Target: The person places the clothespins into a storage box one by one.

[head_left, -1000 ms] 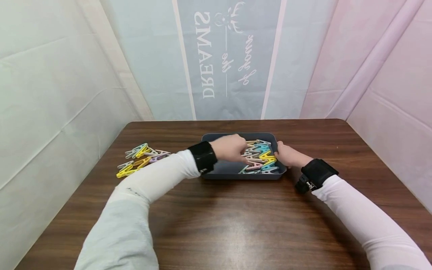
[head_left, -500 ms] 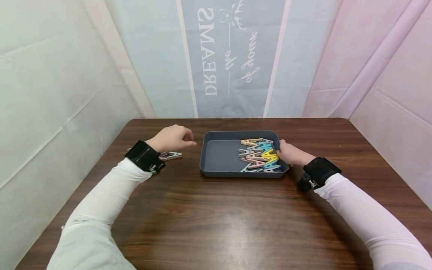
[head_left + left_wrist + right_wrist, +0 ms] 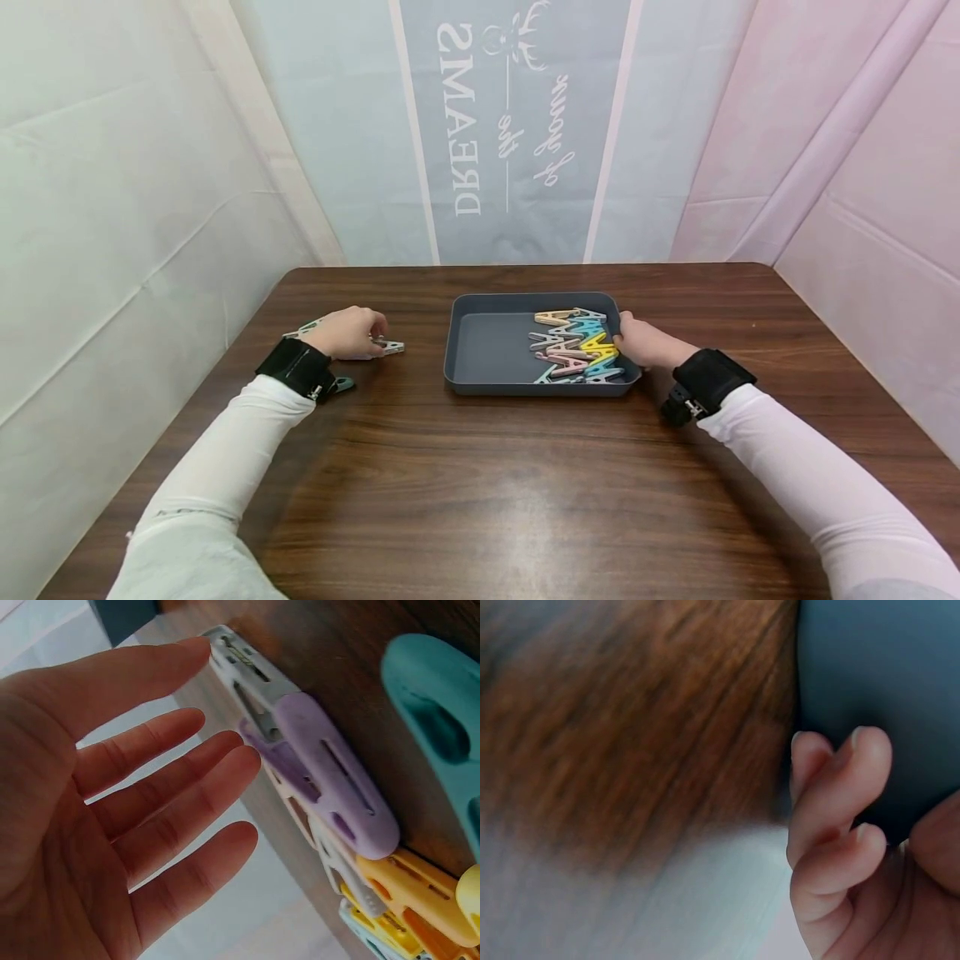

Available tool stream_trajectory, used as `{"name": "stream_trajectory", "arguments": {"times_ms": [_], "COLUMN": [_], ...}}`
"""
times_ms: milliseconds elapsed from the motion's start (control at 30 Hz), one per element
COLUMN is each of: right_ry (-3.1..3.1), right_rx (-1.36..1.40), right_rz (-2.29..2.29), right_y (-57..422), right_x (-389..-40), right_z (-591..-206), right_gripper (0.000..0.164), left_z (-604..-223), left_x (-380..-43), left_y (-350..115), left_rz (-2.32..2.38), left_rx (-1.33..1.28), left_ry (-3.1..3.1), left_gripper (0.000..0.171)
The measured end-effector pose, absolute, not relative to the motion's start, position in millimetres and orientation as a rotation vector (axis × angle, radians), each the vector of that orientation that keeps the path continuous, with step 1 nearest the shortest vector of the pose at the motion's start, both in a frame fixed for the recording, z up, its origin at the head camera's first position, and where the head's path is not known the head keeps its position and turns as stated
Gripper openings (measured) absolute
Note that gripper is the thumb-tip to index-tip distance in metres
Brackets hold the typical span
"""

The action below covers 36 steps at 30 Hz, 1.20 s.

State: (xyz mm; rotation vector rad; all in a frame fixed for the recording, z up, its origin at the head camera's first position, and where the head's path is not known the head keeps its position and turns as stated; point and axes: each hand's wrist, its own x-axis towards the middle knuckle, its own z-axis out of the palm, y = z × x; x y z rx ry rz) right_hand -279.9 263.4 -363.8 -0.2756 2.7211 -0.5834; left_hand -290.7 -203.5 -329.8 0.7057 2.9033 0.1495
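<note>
My left hand (image 3: pixel 348 332) is low over the loose clothespins at the table's left, thumb and fingers spread apart. In the left wrist view its thumb tip is right at the end of a white clothespin (image 3: pixel 259 675), which lies beside a purple clothespin (image 3: pixel 337 772). A teal clothespin (image 3: pixel 431 712) and an orange clothespin (image 3: pixel 420 892) lie close by. My right hand (image 3: pixel 648 343) grips the right end of the dark grey tray (image 3: pixel 487 346), its fingers curled at the wall in the right wrist view. A yellow clothespin (image 3: pixel 596 344) and several others fill the tray's right side.
The brown wooden table (image 3: pixel 480 483) extends around the tray. A printed cloth (image 3: pixel 517 133) hangs behind the table's far edge, with pale cloth walls at the left (image 3: pixel 135 208) and right (image 3: pixel 870 217). The left forearm and hand hide part of the loose clothespins.
My left hand has moved from over the tray back left, then down to the loose clothespins. The right hand stays at the tray's right end.
</note>
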Motion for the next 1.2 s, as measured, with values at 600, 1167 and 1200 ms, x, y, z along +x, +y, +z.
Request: {"name": "stream_trajectory", "arguments": {"times_ms": [600, 1167, 1200], "right_ry": [2.712, 2.725, 2.726], "right_rx": [-0.264, -0.298, -0.3], "right_rz": [-0.609, -0.622, -0.622], "right_y": [264.0, 265.6, 265.3], "right_x": [-279.7, -277.0, -276.7], "right_z": [-364.4, -364.3, -364.2], "right_gripper": [0.056, 0.055, 0.055], "left_z": [-338.3, -342.9, -343.2], "left_x": [-293.8, -299.9, -299.9], "left_y": [-198.4, -190.4, -189.7], "left_rz": [0.064, 0.014, 0.013], "left_rx": [0.726, 0.778, 0.774], "left_ry": [2.921, 2.937, 2.936], "left_gripper": [0.013, 0.004, 0.004]}}
